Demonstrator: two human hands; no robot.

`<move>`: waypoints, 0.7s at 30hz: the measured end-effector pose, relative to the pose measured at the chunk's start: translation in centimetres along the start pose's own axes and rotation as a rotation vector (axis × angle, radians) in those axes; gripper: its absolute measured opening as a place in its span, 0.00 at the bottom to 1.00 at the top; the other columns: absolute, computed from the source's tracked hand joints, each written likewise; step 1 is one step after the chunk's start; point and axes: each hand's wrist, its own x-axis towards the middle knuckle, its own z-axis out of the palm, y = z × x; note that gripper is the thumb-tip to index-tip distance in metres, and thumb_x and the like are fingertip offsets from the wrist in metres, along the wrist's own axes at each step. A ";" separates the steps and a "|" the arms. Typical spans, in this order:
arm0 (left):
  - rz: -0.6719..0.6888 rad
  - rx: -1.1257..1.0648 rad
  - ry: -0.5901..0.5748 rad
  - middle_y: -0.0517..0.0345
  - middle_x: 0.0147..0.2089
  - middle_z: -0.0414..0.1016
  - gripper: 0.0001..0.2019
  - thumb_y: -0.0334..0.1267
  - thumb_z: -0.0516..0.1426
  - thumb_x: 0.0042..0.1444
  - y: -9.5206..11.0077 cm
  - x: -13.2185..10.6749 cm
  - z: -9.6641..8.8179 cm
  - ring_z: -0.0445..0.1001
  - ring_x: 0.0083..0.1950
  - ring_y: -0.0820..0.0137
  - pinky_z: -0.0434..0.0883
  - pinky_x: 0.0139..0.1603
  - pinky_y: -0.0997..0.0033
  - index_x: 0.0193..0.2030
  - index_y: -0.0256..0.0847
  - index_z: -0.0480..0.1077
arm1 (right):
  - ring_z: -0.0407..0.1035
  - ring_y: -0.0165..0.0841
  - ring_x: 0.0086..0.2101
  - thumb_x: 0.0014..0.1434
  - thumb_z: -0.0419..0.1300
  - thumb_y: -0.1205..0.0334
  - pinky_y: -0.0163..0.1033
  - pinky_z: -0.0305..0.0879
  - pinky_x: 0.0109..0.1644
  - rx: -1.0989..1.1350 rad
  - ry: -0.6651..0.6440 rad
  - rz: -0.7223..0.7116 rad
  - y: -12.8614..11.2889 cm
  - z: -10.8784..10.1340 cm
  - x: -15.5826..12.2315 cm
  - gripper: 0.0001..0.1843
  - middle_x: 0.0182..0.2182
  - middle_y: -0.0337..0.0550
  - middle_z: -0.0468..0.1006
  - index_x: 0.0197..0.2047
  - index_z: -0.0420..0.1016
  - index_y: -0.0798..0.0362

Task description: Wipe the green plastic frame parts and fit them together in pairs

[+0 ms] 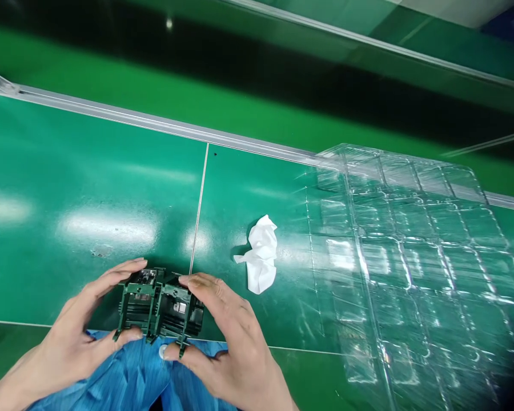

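Near the front edge of the green table, my left hand (79,328) and my right hand (233,337) grip a pair of dark green plastic housings (158,305) from both sides. The housings stand side by side, with slotted walls and small metal parts inside; I cannot tell whether they are joined. My left thumb and fingers close around the left housing, and my right ones around the right housing. A crumpled white cloth or tissue (262,254) lies to the right of my right hand.
A clear plastic compartment tray (405,240) covers the right of the table (124,165) and overlaps its back rail. That metal rail (163,127) runs along the far edge. A thin seam crosses the tabletop. Blue clothing (137,377) is below my hands.
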 end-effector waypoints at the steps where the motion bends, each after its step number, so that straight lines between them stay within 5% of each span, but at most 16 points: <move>1: 0.009 0.004 -0.003 0.52 0.65 0.68 0.29 0.33 0.63 0.57 -0.1 0.0 0.0 0.66 0.66 0.66 0.66 0.65 0.71 0.64 0.47 0.60 | 0.73 0.39 0.51 0.65 0.58 0.45 0.45 0.73 0.57 0.000 0.003 -0.011 0.0 0.1 0.0 0.31 0.48 0.50 0.77 0.63 0.59 0.56; 10: 0.052 0.093 -0.018 0.55 0.68 0.64 0.34 0.29 0.62 0.57 -0.7 0.0 0.3 0.63 0.69 0.67 0.61 0.70 0.70 0.68 0.47 0.57 | 0.69 0.38 0.56 0.64 0.61 0.51 0.46 0.71 0.60 0.076 -0.018 -0.016 0.2 -0.3 0.2 0.32 0.54 0.53 0.74 0.65 0.56 0.53; 15: 0.426 0.325 0.035 0.52 0.68 0.64 0.40 0.25 0.64 0.52 -2.1 2.6 -1.1 0.63 0.68 0.55 0.67 0.68 0.54 0.70 0.49 0.57 | 0.67 0.41 0.59 0.63 0.62 0.61 0.52 0.70 0.60 -0.126 0.013 -0.113 1.3 -1.0 0.3 0.30 0.54 0.57 0.74 0.64 0.55 0.54; 19: 0.769 0.618 0.200 0.62 0.61 0.73 0.30 0.22 0.67 0.47 -3.3 5.3 -2.8 0.75 0.57 0.64 0.62 0.72 0.58 0.55 0.56 0.74 | 0.63 0.42 0.62 0.60 0.60 0.71 0.53 0.69 0.61 -0.479 0.114 -0.289 1.9 -2.2 0.7 0.18 0.50 0.58 0.77 0.53 0.66 0.55; 21: 0.791 0.627 0.233 0.67 0.52 0.79 0.27 0.24 0.68 0.47 -3.5 5.6 -2.9 0.80 0.49 0.68 0.60 0.73 0.58 0.48 0.61 0.77 | 0.62 0.39 0.62 0.60 0.59 0.72 0.51 0.69 0.61 -0.618 0.187 -0.408 1.8 -3.2 1.1 0.12 0.47 0.52 0.79 0.47 0.69 0.51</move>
